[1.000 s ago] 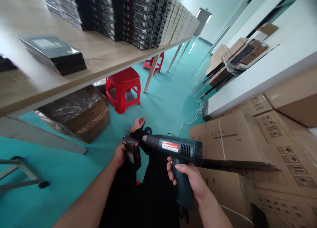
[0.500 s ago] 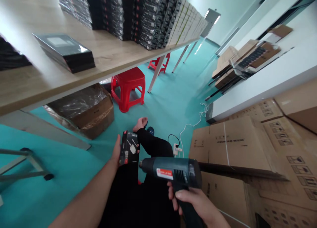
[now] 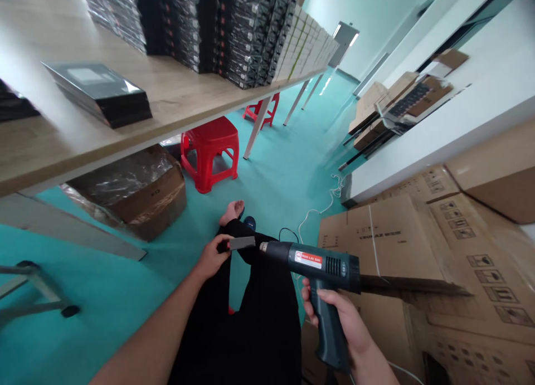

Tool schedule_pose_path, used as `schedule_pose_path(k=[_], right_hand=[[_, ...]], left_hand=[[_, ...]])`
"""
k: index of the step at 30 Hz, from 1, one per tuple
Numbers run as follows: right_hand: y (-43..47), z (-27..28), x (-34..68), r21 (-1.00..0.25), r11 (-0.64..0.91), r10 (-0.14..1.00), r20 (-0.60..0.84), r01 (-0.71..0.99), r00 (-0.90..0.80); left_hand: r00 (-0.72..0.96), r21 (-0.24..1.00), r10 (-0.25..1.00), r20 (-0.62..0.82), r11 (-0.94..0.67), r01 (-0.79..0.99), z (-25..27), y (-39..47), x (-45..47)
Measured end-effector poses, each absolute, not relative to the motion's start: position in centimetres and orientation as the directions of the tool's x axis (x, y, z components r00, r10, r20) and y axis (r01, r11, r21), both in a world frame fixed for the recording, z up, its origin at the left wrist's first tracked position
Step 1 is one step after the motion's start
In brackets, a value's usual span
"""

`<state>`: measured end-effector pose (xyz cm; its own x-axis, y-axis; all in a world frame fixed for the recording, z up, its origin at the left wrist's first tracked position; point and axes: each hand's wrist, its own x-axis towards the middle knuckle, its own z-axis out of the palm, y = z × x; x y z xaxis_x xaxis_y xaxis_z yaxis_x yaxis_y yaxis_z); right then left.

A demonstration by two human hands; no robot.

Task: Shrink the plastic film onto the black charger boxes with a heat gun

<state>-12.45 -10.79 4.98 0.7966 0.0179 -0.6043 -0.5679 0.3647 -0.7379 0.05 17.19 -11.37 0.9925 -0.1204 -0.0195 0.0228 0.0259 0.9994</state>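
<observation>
One heat gun [image 3: 313, 262], lower centre, long axis near-level, points left in right grip [image 3: 345, 313]; left grip [image 3: 212, 259] holds one box [image 3: 242, 243].

Smooth plastic heat gun [image 3: 321, 269] with metal nozzle [image 3: 263, 246], glossy plastic stool [image 3: 212, 133]

The wooden table [image 3: 171, 89] carries shiny black boxes [image 3: 246, 39], white boxes [image 3: 303, 45] and a low dark stack [image 3: 100, 89].

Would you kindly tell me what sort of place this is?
Probably a packing workroom: wrapped boxes stacked on a table, cartons piled nearby, and a heat gun in the right hand.
</observation>
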Motion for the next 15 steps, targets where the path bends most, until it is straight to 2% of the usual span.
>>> schedule_pose_path(k=[10,15], right_hand=[[-10.3,5.0,-11.8,-0.771,0.286,0.038,-0.584,-0.569,0.811],[-10.1,4.9,-11.4,-0.777,0.256,0.048,-0.584,-0.576,0.810]], left_hand=[[0.994,0.998,-0.107,-0.006,0.055,0.012,-12.5,17.4,-0.1],[0.990,0.999,-0.140,0.033,0.039,-0.028,-13.2,17.5,0.0]])
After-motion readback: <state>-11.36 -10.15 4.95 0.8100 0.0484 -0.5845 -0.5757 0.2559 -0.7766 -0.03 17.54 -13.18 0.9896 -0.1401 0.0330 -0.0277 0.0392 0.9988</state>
